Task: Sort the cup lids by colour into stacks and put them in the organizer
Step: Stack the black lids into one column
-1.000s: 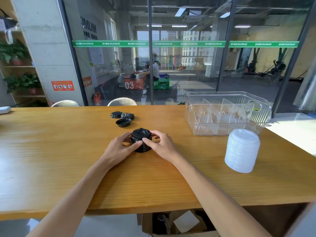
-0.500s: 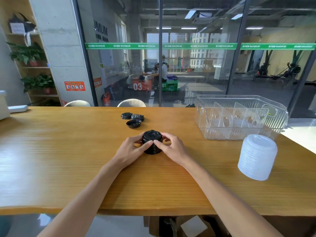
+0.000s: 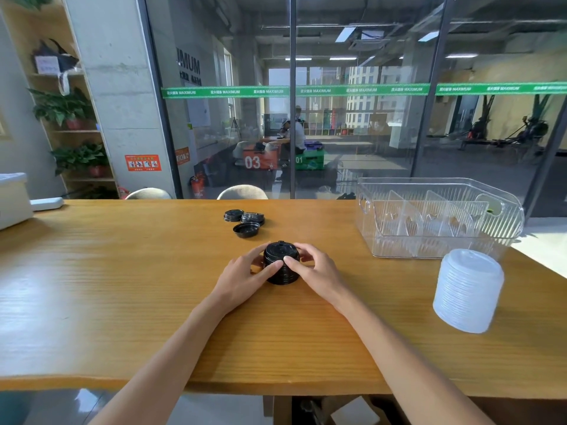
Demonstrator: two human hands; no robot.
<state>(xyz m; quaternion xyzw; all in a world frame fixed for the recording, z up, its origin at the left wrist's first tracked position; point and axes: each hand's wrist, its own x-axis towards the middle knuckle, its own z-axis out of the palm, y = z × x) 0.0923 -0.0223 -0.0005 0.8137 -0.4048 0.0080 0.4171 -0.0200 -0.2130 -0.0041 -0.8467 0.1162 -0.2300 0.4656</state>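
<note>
A: So, where were the hands at that point?

B: Both were wrapped round the black stack (image 3: 281,264) on the worktop (image 3: 122,271). The left hand (image 3: 245,276) cupped its left side, fingers curled behind it and thumb pressed on the near face; the right hand (image 3: 313,266) mirrored that from the other side, its thumb tip meeting the stack just beside the left thumb.

A: And the step?

B: Squaring up the black lids, I judged. Doing it well meant squeezing evenly from both sides while keeping the base flat on the worktop, so the ridged rims nested instead of skewing.

A: What was left?

B: Three loose black lids (image 3: 245,222) lay just beyond the fingertips, one of them upside down; it would want flipping before joining the stack. The white stack (image 3: 468,291) stood well off to the right of the right hand, leaning a little. The clear organizer (image 3: 441,223) sat beyond it, further right, its compartments unfilled.

A: Any risk?

B: Lifting the tall stack one-handed might fan it out.
</note>
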